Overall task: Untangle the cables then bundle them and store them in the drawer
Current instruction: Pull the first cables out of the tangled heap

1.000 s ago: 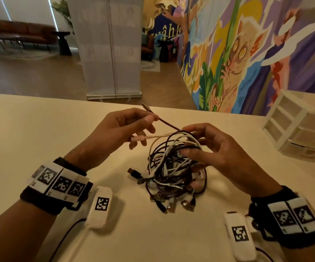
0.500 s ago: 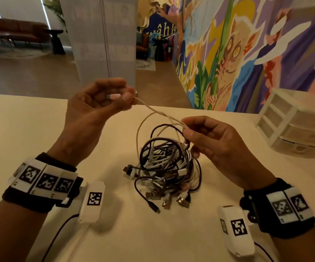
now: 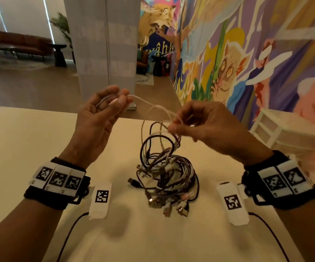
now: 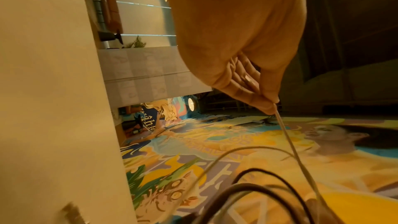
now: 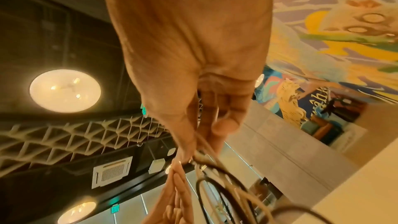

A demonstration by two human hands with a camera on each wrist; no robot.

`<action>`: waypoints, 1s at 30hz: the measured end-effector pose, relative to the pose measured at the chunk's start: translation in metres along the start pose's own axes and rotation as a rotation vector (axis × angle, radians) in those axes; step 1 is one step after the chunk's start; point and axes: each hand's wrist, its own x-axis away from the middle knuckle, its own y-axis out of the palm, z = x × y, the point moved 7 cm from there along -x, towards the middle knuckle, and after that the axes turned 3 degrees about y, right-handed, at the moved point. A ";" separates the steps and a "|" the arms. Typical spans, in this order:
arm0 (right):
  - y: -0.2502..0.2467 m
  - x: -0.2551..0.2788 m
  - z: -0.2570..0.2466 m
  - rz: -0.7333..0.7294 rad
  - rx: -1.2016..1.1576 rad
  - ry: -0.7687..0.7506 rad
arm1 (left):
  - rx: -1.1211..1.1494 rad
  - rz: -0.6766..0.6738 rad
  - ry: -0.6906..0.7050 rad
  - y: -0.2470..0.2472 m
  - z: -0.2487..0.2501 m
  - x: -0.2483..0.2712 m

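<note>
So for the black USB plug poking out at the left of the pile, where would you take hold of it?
Probably by the plug housing of the black USB plug, approached from the left with the left hand. It juts out of the cable pile over bare table, so fingers can pinch it there without digging among loops. Both hands currently pinch the white cable, so one must let go first.

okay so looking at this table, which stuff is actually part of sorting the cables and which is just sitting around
Part of the job:
white cable, pinched by left hand and right hand
tangled cable pile
white drawer unit

Just around:
wall mural
bench
potted plant
</note>
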 end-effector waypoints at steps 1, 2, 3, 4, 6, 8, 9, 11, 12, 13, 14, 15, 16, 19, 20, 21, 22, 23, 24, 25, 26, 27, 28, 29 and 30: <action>-0.010 -0.002 -0.005 0.092 -0.023 -0.019 | -0.024 0.014 -0.017 -0.002 -0.002 0.001; -0.023 -0.003 -0.013 0.214 -0.101 -0.051 | -0.055 0.017 -0.024 -0.004 -0.002 0.003; -0.032 -0.004 -0.019 0.277 -0.160 -0.067 | -0.080 0.015 -0.023 -0.004 -0.002 0.005; -0.033 -0.006 -0.023 0.262 -0.167 -0.053 | -0.090 0.017 -0.015 -0.004 -0.001 0.006; -0.009 -0.011 -0.025 -0.033 0.050 0.073 | -0.068 0.049 0.004 -0.007 0.002 0.006; 0.010 -0.007 -0.022 -0.241 0.234 0.124 | -0.037 0.088 0.029 -0.012 0.007 0.004; 0.007 -0.008 -0.024 -0.201 0.225 0.098 | -0.024 0.097 0.045 -0.015 0.010 0.003; -0.008 -0.011 -0.025 -0.020 0.041 0.073 | 0.012 0.104 0.081 -0.019 0.015 0.002; -0.009 -0.009 -0.022 -0.027 -0.002 0.086 | 0.030 0.106 0.101 -0.021 0.017 0.002; 0.000 -0.005 -0.017 -0.119 0.018 0.117 | 0.042 0.103 0.116 -0.022 0.018 0.001; 0.015 0.000 -0.009 -0.257 0.098 0.157 | 0.045 0.093 0.117 -0.022 0.018 0.001; 0.027 0.006 0.000 -0.336 0.197 0.175 | 0.038 0.076 0.101 -0.021 0.016 0.002; 0.030 0.009 0.005 -0.324 0.257 0.157 | 0.023 0.060 0.082 -0.019 0.013 0.002; 0.002 0.004 0.011 0.028 0.098 0.150 | -0.065 0.033 0.041 -0.013 0.003 0.006; -0.006 0.004 0.014 0.085 0.040 0.165 | -0.145 0.022 0.028 -0.011 0.000 0.008; -0.009 0.004 0.017 0.094 0.035 0.172 | -0.254 0.003 0.004 -0.007 -0.004 0.009; -0.008 0.004 0.021 0.073 0.058 0.186 | -0.374 -0.025 -0.038 -0.002 -0.011 0.012; -0.007 0.004 0.025 0.063 0.075 0.201 | -0.485 -0.066 -0.102 0.004 -0.020 0.015; -0.008 0.003 0.030 0.074 0.077 0.212 | -0.581 -0.126 -0.177 0.012 -0.030 0.020; -0.010 0.002 0.034 0.100 0.059 0.217 | -0.664 -0.211 -0.249 0.020 -0.041 0.026; -0.012 0.001 0.037 0.132 0.014 0.225 | -0.730 -0.309 -0.302 0.028 -0.051 0.032; -0.014 0.001 0.038 0.162 -0.074 0.241 | -0.780 -0.405 -0.336 0.034 -0.061 0.039; -0.016 0.002 0.040 0.192 -0.180 0.260 | -0.824 -0.492 -0.357 0.039 -0.068 0.045; -0.015 0.004 0.042 0.218 -0.261 0.282 | -0.877 -0.567 -0.375 0.043 -0.074 0.050; -0.013 0.006 0.045 0.227 -0.285 0.307 | -0.945 -0.628 -0.391 0.043 -0.079 0.054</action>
